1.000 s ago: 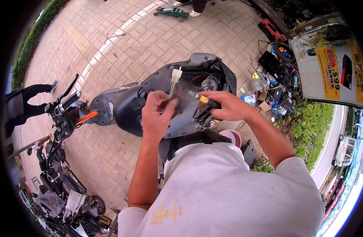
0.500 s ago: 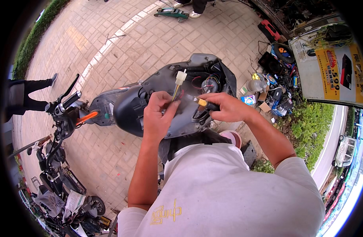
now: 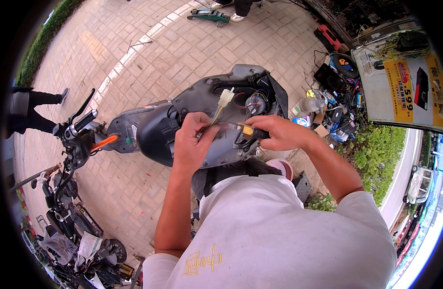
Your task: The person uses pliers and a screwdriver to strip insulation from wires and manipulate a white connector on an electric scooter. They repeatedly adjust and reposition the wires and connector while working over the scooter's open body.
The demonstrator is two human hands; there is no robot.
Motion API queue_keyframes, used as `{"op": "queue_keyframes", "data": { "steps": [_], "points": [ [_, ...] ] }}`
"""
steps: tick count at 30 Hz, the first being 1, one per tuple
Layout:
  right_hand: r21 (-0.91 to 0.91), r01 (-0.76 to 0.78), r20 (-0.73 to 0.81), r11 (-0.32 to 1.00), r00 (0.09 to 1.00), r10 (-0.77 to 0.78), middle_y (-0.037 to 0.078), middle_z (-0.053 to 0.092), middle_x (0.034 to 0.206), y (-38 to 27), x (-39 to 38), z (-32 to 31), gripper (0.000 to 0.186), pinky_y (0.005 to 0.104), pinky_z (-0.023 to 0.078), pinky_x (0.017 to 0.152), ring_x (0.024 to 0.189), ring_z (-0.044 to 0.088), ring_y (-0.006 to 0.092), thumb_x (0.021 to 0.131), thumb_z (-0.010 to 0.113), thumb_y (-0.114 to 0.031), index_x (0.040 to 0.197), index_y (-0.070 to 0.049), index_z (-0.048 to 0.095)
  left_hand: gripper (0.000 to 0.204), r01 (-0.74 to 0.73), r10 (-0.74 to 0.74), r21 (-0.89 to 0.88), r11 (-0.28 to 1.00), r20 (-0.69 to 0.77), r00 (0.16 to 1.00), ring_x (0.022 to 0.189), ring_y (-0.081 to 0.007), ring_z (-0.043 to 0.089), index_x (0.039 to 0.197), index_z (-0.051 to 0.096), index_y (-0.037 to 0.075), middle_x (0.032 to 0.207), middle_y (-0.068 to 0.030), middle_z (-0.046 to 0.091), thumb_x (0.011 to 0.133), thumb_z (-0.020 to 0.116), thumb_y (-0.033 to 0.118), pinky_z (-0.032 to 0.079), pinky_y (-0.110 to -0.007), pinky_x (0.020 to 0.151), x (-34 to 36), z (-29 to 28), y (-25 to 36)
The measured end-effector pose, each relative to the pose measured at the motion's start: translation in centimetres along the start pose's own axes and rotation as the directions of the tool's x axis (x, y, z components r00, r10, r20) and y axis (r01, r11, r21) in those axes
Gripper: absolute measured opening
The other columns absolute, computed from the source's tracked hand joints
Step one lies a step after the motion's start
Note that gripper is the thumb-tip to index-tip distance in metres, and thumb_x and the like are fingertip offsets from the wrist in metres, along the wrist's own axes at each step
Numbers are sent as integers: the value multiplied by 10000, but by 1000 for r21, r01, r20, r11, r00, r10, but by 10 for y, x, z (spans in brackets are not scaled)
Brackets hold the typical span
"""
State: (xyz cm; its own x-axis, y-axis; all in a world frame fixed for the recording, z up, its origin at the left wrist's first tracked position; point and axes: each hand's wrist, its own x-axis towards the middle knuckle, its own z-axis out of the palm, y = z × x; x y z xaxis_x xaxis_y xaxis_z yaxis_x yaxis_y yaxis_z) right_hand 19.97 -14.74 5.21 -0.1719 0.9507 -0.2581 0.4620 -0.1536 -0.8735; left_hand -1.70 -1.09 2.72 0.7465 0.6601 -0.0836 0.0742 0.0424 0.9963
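Observation:
My left hand (image 3: 191, 139) is closed, its thumb and fingers pinching thin wires (image 3: 216, 115) that rise to a white plastic connector (image 3: 225, 98). In my right hand (image 3: 283, 132) I grip a tool with a yellow and black handle (image 3: 249, 130). Its thin tip points left and reaches the wires beside my left thumb; the exact kind of tool is unclear. Both hands are above the dark grey body of an electric scooter (image 3: 195, 101). Farther back, in the opening of that body, sit a round ribbed grey part (image 3: 254, 103) and several coloured wires.
The scooter's handlebar (image 3: 81, 123) is at left, near a standing person (image 3: 36, 111). Another stripped-down scooter (image 3: 69, 216) stands at lower left. Loose parts and packages (image 3: 339, 106) lie at right, below a signboard (image 3: 399, 82). A green floor jack (image 3: 209, 16) is at the far side.
My right hand has brought the tool's tip against the wires at my left fingers. The white connector has tilted slightly to the right. My left hand has barely moved.

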Motion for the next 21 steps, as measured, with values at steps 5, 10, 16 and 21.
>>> {"op": "queue_keyframes", "data": {
  "steps": [5, 10, 16, 21],
  "points": [
    [17, -5, 41, 1000, 999, 4, 195, 538, 1209, 1, 1, 1, 358, 389, 470, 874, 1024, 575, 349, 695, 531, -51, 1029, 72, 577, 221, 21, -22, -34, 999, -10, 1000, 834, -89, 595, 1023, 467, 0, 908, -68, 642, 875, 605, -90, 482, -221, 756, 0, 1, 2],
    [-14, 18, 60, 1000, 998, -17, 189, 516, 1201, 4, -1, 6, 401, 384, 459, 909, 1059, 553, 347, 709, 519, -47, 1091, 69, 552, 232, 52, -52, 3, 999, -11, 999, 827, -88, 600, 1020, 462, 1, 904, -79, 653, 868, 615, -84, 477, -215, 729, 1, 1, 4],
    [-38, -29, 57, 999, 998, 31, 186, 507, 1184, 1, -3, 9, 396, 389, 449, 929, 1073, 539, 349, 717, 519, -42, 1098, 64, 544, 226, 67, -67, -40, 997, -15, 998, 805, -80, 593, 1000, 460, 4, 888, -81, 660, 865, 624, -75, 466, -205, 683, 2, 4, 6],
    [-81, -16, -34, 997, 999, 13, 186, 509, 1133, 5, -4, 18, 332, 400, 458, 901, 1046, 536, 367, 713, 544, -37, 1035, 48, 551, 207, 101, -104, -92, 991, -33, 994, 775, -73, 577, 984, 458, 8, 869, -75, 659, 870, 608, -78, 449, -198, 660, 3, 7, 7]
  ]
}}
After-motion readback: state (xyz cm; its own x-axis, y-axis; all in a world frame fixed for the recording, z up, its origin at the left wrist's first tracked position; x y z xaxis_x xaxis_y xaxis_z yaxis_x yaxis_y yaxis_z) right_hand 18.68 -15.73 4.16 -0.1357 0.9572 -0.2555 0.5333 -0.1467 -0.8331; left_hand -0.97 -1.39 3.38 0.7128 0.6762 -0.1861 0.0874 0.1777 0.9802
